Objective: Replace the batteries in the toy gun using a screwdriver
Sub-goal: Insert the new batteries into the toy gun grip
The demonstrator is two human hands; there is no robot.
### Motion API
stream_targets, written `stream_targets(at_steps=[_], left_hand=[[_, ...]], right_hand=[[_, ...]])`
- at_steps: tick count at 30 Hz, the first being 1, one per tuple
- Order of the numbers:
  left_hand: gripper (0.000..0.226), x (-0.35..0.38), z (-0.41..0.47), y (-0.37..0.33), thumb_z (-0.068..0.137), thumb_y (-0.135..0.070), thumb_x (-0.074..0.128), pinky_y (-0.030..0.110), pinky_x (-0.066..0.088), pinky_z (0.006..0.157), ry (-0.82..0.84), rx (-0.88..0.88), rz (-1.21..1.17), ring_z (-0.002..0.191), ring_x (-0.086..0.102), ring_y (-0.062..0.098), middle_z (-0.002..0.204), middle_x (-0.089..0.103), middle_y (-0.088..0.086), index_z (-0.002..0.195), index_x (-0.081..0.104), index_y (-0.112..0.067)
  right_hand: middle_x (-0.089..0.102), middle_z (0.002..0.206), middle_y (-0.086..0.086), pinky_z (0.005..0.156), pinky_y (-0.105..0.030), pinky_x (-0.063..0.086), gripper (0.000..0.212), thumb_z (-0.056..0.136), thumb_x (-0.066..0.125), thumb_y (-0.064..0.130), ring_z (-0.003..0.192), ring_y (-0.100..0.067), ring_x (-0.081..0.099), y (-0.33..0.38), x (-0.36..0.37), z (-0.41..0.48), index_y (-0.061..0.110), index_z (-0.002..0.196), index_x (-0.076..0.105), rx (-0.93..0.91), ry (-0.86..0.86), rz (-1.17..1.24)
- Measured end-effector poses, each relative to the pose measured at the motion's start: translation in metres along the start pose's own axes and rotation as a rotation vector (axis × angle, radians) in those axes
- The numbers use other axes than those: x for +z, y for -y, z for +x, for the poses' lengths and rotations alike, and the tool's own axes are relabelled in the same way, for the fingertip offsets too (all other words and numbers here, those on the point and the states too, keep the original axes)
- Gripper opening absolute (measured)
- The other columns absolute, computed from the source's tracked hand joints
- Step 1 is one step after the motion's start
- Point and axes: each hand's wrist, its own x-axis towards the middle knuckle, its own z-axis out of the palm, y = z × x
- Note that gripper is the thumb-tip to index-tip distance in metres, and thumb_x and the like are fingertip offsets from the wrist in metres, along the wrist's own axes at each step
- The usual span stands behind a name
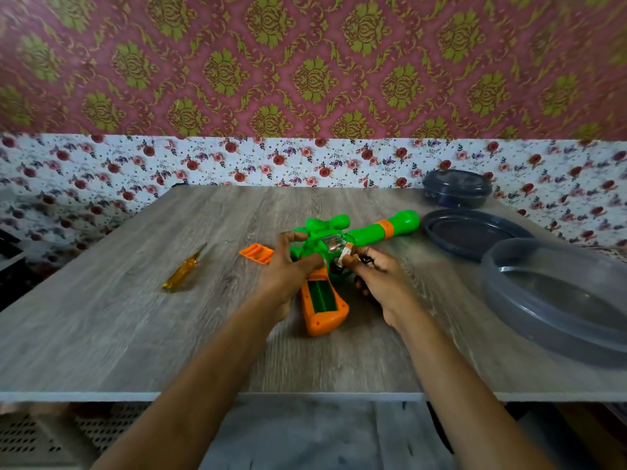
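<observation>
A green and orange toy gun [369, 230] lies on the wooden table [135, 317], barrel pointing right. Its orange grip [324, 308] faces me with the battery compartment open and showing green inside. My left hand [290, 269] grips the gun's green body near the middle. My right hand [376, 278] pinches a small battery [346, 254] beside the gun, just right of the grip's top. The orange battery cover [257, 253] rests on the table to the left of the gun. A yellow-handled screwdriver [185, 271] lies further left, untouched.
A dark grey round container [456, 188] stands at the back right. In front of it lies a dark lid [471, 232], and a clear grey lid [556, 300] sits at the right edge. The table's front edge [169, 396] runs below my forearms.
</observation>
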Motion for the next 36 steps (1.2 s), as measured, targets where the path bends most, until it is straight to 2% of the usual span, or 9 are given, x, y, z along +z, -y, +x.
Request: stream_targets(at_steps=[7, 11, 13, 16, 20, 26, 30, 32, 36], left_hand=[[0.064, -0.003, 0.005, 0.003, 0.076, 0.004, 0.069, 0.035, 0.055, 0.070, 0.040, -0.058, -0.132, 0.087, 0.063, 0.022, 0.107, 0.059, 0.010, 0.126, 0.039, -0.021], [0.012, -0.005, 0.004, -0.003, 0.083, -0.011, 0.066, 0.023, 0.052, 0.047, 0.020, -0.155, -0.207, 0.058, 0.061, 0.015, 0.080, 0.061, 0.010, 0.092, 0.058, -0.008], [0.009, -0.008, 0.004, -0.003, 0.086, -0.017, 0.063, 0.022, 0.052, 0.047, 0.023, -0.227, -0.249, 0.056, 0.061, 0.017, 0.074, 0.061, 0.010, 0.083, 0.059, -0.010], [0.019, -0.007, 0.004, -0.003, 0.089, -0.023, 0.058, 0.035, 0.056, 0.069, 0.077, -0.276, -0.320, 0.074, 0.067, 0.025, 0.092, 0.065, 0.015, 0.102, 0.059, -0.010], [0.027, -0.003, 0.004, -0.005, 0.093, -0.023, 0.053, 0.029, 0.056, 0.051, 0.013, -0.149, -0.335, 0.059, 0.068, 0.019, 0.091, 0.065, 0.012, 0.117, 0.048, -0.013], [0.044, -0.006, 0.008, -0.003, 0.094, -0.045, 0.047, 0.026, 0.054, 0.048, -0.089, -0.106, -0.378, 0.061, 0.067, 0.017, 0.089, 0.065, 0.011, 0.125, 0.050, -0.013], [0.044, -0.002, 0.007, 0.001, 0.093, -0.047, 0.047, 0.025, 0.053, 0.047, -0.075, -0.127, -0.361, 0.067, 0.065, 0.019, 0.090, 0.066, 0.010, 0.120, 0.055, -0.012], [0.041, -0.002, 0.007, 0.000, 0.093, -0.047, 0.047, 0.025, 0.053, 0.052, 0.001, -0.175, -0.424, 0.064, 0.065, 0.018, 0.079, 0.069, 0.006, 0.109, 0.061, -0.012], [0.044, -0.001, 0.007, -0.002, 0.095, -0.038, 0.047, 0.031, 0.057, 0.061, 0.069, -0.195, -0.498, 0.078, 0.068, 0.022, 0.095, 0.069, 0.012, 0.123, 0.055, -0.006]], right_hand=[[0.062, 0.058, 0.012, 0.041, -0.011, 0.033, 0.010, 0.087, 0.061, 0.012, 0.040, 0.001, 0.042, -0.002, 0.001, 0.006, 0.018, 0.094, 0.064, -0.005, -0.031, 0.139], [0.056, 0.057, 0.008, 0.042, -0.017, 0.030, 0.007, 0.087, 0.061, 0.015, 0.041, -0.001, 0.041, -0.001, -0.002, 0.006, 0.021, 0.084, 0.063, -0.005, -0.035, 0.171], [0.056, 0.067, 0.001, 0.040, -0.015, 0.029, 0.009, 0.088, 0.060, 0.014, 0.042, -0.002, 0.042, 0.000, -0.002, 0.004, 0.021, 0.084, 0.063, -0.018, -0.019, 0.162], [0.062, 0.076, 0.002, 0.041, -0.016, 0.030, 0.009, 0.087, 0.060, 0.015, 0.045, -0.005, 0.042, 0.003, 0.000, 0.000, 0.023, 0.088, 0.064, -0.012, 0.008, 0.157], [0.064, 0.080, 0.000, 0.038, -0.015, 0.027, 0.009, 0.085, 0.063, 0.016, 0.041, -0.006, 0.039, 0.006, 0.000, -0.002, 0.023, 0.089, 0.067, -0.016, 0.019, 0.170], [0.059, 0.063, 0.002, 0.038, -0.013, 0.032, 0.010, 0.085, 0.063, 0.007, 0.039, 0.000, 0.042, 0.007, 0.010, -0.010, 0.012, 0.089, 0.070, -0.198, 0.056, -0.001], [0.065, 0.068, 0.009, 0.051, -0.011, 0.040, 0.019, 0.084, 0.065, 0.011, 0.053, 0.003, 0.054, 0.001, 0.017, -0.011, 0.030, 0.078, 0.067, -0.389, 0.081, -0.153], [0.070, 0.077, 0.008, 0.064, -0.017, 0.049, 0.007, 0.079, 0.067, 0.024, 0.067, 0.000, 0.063, -0.003, 0.018, -0.011, 0.024, 0.086, 0.070, -0.456, 0.055, -0.213], [0.071, 0.094, 0.003, 0.079, -0.024, 0.053, 0.032, 0.078, 0.061, 0.037, 0.088, -0.005, 0.066, -0.003, 0.024, -0.015, 0.015, 0.099, 0.071, -0.585, 0.031, -0.321]])
